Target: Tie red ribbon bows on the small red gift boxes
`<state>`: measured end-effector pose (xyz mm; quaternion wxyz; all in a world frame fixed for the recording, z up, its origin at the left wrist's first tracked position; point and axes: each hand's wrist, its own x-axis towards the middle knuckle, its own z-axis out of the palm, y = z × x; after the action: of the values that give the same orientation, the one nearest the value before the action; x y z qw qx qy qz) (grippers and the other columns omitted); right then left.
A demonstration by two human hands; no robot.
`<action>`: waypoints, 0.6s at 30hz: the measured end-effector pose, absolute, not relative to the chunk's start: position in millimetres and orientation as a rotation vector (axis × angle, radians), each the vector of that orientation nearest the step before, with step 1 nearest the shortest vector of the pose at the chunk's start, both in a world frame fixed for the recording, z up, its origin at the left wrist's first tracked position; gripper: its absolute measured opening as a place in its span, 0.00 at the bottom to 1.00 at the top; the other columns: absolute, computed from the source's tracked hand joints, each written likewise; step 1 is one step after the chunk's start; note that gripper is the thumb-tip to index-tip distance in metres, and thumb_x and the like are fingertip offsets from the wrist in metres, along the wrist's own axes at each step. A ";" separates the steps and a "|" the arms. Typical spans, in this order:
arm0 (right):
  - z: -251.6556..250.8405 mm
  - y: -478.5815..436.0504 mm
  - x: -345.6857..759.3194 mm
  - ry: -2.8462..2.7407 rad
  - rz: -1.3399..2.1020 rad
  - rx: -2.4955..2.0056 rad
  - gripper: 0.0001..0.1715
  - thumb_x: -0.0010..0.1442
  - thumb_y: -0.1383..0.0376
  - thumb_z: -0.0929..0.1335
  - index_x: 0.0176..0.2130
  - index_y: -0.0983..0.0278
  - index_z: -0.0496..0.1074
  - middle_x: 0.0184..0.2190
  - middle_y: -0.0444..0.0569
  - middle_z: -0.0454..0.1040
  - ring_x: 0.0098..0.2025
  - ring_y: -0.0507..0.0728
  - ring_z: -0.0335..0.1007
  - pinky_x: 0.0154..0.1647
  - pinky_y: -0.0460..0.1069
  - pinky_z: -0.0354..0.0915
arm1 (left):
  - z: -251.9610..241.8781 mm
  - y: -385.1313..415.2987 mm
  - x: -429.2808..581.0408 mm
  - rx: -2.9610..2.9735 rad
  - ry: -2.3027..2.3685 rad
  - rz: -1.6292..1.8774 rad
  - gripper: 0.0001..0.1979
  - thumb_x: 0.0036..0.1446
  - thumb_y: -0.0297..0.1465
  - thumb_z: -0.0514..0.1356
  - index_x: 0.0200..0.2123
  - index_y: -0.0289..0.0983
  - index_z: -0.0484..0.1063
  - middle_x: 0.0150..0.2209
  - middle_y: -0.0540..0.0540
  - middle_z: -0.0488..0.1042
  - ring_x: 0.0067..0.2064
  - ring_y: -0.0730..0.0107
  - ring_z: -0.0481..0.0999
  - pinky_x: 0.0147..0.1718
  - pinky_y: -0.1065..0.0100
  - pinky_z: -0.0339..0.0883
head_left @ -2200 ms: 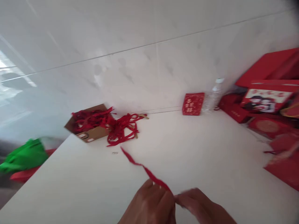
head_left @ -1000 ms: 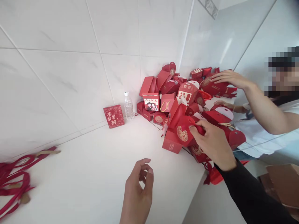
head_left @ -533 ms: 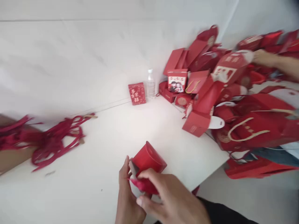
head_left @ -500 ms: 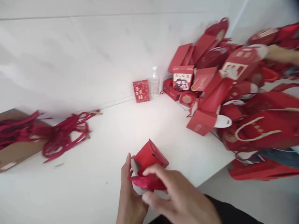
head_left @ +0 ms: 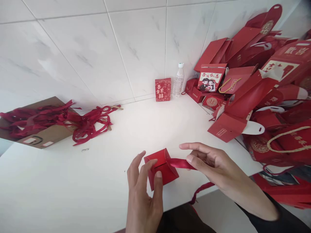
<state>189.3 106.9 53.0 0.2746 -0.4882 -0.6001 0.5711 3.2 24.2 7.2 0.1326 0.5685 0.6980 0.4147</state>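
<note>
A small red gift box [head_left: 167, 174] sits near the table's front edge, its top flaps folded in. My left hand [head_left: 145, 191] grips its left side, fingertips and thumb on the top. From the box's right end runs a dark red ribbon [head_left: 181, 163], pinched between the thumb and fingers of my right hand [head_left: 211, 163], with the index finger stretched out. More ribbon hangs below that hand at the table edge. Where the ribbon passes through the box I cannot see.
On the left, a cardboard box [head_left: 46, 136] overflows with red ribbons [head_left: 94, 126]. A printed red box [head_left: 163, 90] and a clear bottle [head_left: 178, 82] stand by the tiled wall. Red gift boxes and bags [head_left: 225, 126] are heaped on the right.
The red box has gone from open-ended to closed on top. My right hand has moved right, drawing the ribbon out sideways, and my left hand now covers the box's left side.
</note>
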 end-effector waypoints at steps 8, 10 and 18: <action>45.6 121.7 186.7 -1.864 1.457 -1.322 0.14 0.66 0.54 0.68 0.39 0.60 0.80 0.34 0.45 0.77 0.33 0.54 0.67 0.36 0.48 0.61 | 1.9 42.6 1.0 1.866 1.986 1.079 0.13 0.66 0.27 0.54 0.48 0.45 0.74 0.63 0.43 0.63 0.69 0.47 0.54 0.59 0.38 0.63; 43.9 123.8 185.1 -1.861 1.474 -1.317 0.14 0.65 0.55 0.68 0.36 0.61 0.79 0.31 0.44 0.76 0.32 0.54 0.66 0.33 0.48 0.60 | 1.0 43.3 1.0 1.861 1.987 1.069 0.13 0.65 0.28 0.55 0.49 0.46 0.75 0.63 0.43 0.63 0.69 0.48 0.54 0.59 0.38 0.63; 44.0 135.3 180.2 -1.639 1.770 -1.398 0.11 0.61 0.60 0.69 0.32 0.65 0.73 0.24 0.40 0.63 0.20 0.46 0.44 0.19 0.46 0.40 | -0.1 44.3 2.0 1.813 1.987 1.093 0.13 0.65 0.28 0.55 0.48 0.46 0.76 0.62 0.43 0.65 0.69 0.48 0.54 0.59 0.38 0.63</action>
<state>180.2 135.3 44.0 0.1759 -0.4937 -0.5787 0.6249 2.0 44.3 -0.1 0.1187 0.6200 0.6796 0.3737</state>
